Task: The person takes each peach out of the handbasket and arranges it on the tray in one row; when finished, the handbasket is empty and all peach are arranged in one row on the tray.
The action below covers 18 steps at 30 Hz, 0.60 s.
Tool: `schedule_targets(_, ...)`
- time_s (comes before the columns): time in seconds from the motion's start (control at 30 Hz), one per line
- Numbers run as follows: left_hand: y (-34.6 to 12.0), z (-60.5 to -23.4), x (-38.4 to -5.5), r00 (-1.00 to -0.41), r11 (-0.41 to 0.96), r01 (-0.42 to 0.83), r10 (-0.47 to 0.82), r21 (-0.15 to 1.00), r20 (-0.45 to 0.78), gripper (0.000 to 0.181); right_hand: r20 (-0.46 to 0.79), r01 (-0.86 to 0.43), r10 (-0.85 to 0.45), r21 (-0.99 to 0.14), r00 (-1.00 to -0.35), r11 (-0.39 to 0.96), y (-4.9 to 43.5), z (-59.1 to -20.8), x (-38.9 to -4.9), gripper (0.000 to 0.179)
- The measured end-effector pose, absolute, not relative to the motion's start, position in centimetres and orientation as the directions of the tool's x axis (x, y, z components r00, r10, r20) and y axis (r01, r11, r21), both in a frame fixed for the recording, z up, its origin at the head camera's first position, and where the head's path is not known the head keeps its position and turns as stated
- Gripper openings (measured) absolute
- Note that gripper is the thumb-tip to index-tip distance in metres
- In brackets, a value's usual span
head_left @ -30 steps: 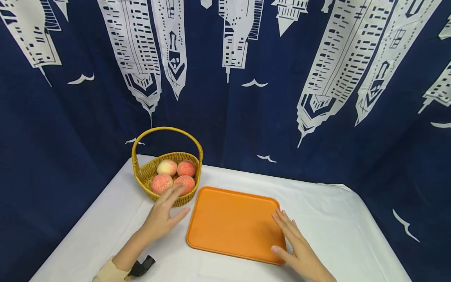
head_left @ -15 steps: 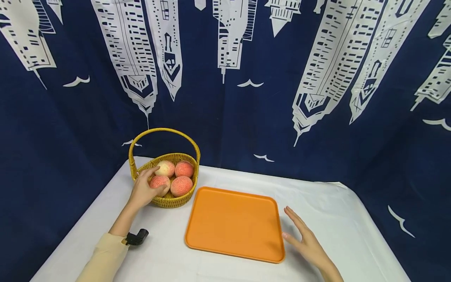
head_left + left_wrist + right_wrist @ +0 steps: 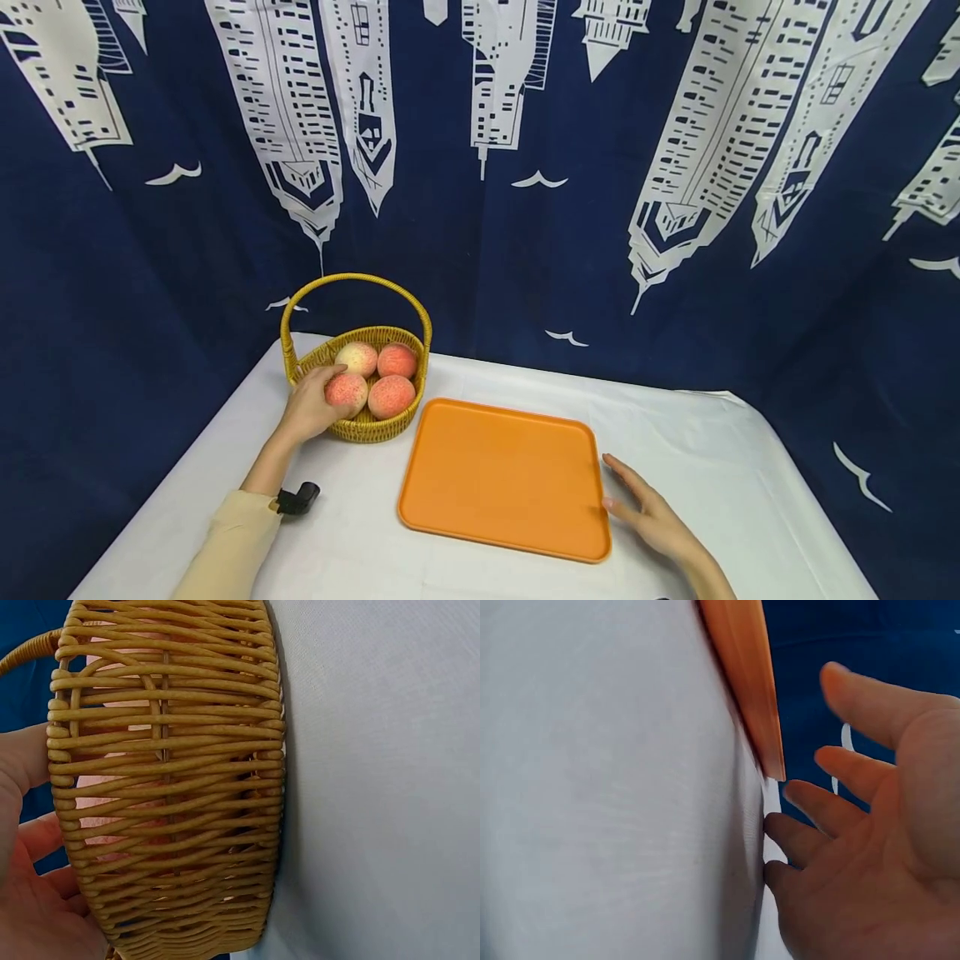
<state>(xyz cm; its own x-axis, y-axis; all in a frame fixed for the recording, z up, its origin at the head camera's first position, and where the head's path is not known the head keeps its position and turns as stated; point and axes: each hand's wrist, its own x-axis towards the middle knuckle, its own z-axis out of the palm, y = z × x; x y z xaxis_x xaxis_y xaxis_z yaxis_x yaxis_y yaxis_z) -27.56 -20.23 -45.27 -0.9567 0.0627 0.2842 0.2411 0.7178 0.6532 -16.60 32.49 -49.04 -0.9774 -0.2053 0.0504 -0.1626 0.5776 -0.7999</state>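
Observation:
In the head view my left hand [image 3: 310,406] reaches over the near left rim of a wicker basket [image 3: 370,430]. Its thumb and fingers grip the front-left peach [image 3: 347,393], which still sits in the basket. Three other peaches lie beside it: a yellowish one [image 3: 357,358], a red one [image 3: 397,361] and a pink one [image 3: 392,397]. In the left wrist view the basket's woven wall [image 3: 172,780] hides most of the peach and the fingertips. My right hand [image 3: 652,515], fingers extended, hovers by the right edge of an orange tray [image 3: 502,483], holding nothing.
The basket's tall arched handle [image 3: 356,277] rises over the peaches. A white cloth [image 3: 675,450] covers the table, and a dark blue curtain [image 3: 480,250] with white buildings hangs behind it. A black device [image 3: 298,498] is strapped to the left wrist.
My left hand has moved left and forward from the basket's front onto the front-left peach, and its fingers have closed round it. My right hand has shifted slightly right, off the tray's edge.

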Motion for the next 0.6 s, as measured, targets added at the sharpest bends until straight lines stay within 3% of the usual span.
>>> schedule_targets(0.37,-19.69,-45.39,-27.8,-0.965,0.746,0.198,0.035,0.636,0.259,0.067,-0.098,-0.07,-0.245,-0.8,-0.965,0.595,33.08,-49.52,-16.72,0.07)
schedule_targets(0.6,-19.51,-45.43,-27.82,-0.963,0.747,0.191,0.015,0.637,0.27,0.067,-0.11,-0.072,-0.254,-0.785,-0.961,0.615,33.06,-49.66,-16.82,0.068)
